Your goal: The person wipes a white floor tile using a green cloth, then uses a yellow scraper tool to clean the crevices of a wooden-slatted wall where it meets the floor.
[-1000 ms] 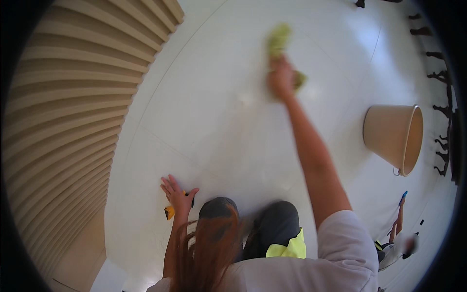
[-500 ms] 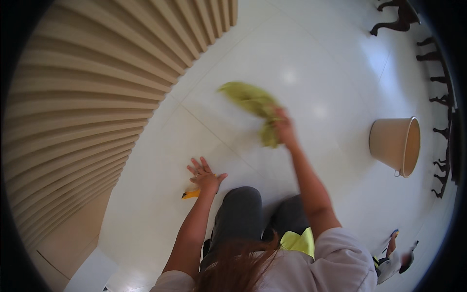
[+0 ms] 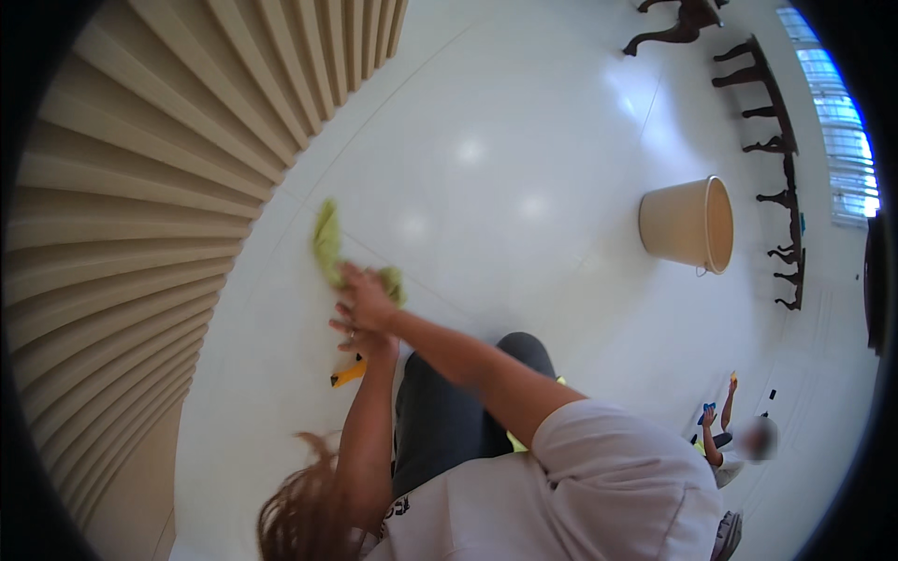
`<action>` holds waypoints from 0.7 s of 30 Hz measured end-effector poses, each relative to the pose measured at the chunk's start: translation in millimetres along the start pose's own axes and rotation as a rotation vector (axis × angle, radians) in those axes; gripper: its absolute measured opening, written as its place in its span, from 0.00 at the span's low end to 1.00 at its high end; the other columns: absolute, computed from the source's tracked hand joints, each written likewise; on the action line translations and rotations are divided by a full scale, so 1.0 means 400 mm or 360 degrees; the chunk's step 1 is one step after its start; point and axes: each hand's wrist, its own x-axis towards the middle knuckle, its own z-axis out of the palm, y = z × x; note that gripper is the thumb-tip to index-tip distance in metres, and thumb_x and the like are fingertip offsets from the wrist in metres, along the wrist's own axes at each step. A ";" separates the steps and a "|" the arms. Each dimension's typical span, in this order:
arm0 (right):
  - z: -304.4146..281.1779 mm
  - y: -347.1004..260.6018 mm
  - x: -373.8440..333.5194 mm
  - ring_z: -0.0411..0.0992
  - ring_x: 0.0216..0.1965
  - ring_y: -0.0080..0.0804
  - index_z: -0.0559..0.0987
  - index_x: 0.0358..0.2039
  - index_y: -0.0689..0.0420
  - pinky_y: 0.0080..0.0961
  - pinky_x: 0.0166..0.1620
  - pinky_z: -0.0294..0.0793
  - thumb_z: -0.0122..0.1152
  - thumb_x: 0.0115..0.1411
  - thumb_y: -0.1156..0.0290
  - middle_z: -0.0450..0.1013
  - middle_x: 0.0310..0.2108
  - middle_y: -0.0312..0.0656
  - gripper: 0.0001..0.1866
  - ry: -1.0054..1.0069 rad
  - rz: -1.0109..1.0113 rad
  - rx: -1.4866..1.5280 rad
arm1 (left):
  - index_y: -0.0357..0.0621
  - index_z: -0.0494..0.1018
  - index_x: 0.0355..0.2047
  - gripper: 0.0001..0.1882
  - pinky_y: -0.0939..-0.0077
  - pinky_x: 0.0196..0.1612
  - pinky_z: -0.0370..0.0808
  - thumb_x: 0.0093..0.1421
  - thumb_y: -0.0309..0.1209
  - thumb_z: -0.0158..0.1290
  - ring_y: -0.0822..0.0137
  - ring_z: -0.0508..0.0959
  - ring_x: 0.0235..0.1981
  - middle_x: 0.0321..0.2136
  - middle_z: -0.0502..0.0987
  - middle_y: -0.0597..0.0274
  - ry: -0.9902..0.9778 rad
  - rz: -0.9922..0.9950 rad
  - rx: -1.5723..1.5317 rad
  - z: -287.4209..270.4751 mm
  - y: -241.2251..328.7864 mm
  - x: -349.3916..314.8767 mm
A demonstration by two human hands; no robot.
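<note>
My right hand (image 3: 368,297) grips a yellow-green cloth (image 3: 326,245), bunched in its fingers, with one end stretching away over the white floor (image 3: 524,122). Just beneath and nearer to me is my left hand (image 3: 367,342), partly covered by the right one. Its visible fingers are spread toward the floor, and one wears a ring. A yellow tool with a black tip (image 3: 348,375) lies by the left wrist; part of it is hidden, so its kind cannot be told.
A ribbed beige panel (image 3: 140,243) runs along the left. To the right stands a beige bucket (image 3: 675,224). Dark wooden furniture legs (image 3: 687,23) line the far right. Another person (image 3: 734,458) is low on the floor at lower right, with a blue item (image 3: 708,411) near one hand.
My right hand has swept the cloth leftward and toward me, and now crosses over my left hand. The view has shifted, bringing a window into sight at right.
</note>
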 end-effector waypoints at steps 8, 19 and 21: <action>-0.406 0.365 -0.084 0.51 0.65 0.43 0.60 0.63 0.51 0.33 0.65 0.50 0.35 0.60 0.73 0.56 0.63 0.51 0.28 0.0468 0.0377 0.0712 | 0.46 0.27 0.66 0.64 0.39 0.59 0.55 0.45 0.70 0.49 0.34 0.29 0.65 0.65 0.21 0.43 -0.0337 -0.0072 0.0110 -0.091 -0.001 -0.020; -0.743 0.856 0.248 0.63 0.54 0.52 0.64 0.61 0.38 0.40 0.57 0.62 0.51 0.53 0.61 0.61 0.55 0.54 0.31 0.1089 0.1124 -0.0803 | 0.37 0.28 0.65 0.65 0.41 0.57 0.58 0.46 0.71 0.48 0.30 0.30 0.64 0.64 0.22 0.34 -0.0344 0.0051 0.0191 -0.074 0.019 -0.014; -0.715 0.731 0.393 0.65 0.50 0.51 0.68 0.58 0.41 0.42 0.53 0.64 0.52 0.51 0.66 0.62 0.54 0.54 0.30 0.0949 0.0776 -0.0890 | 0.37 0.28 0.65 0.66 0.41 0.58 0.58 0.45 0.71 0.48 0.30 0.30 0.64 0.64 0.22 0.34 -0.0358 0.0047 0.0165 -0.070 0.015 -0.009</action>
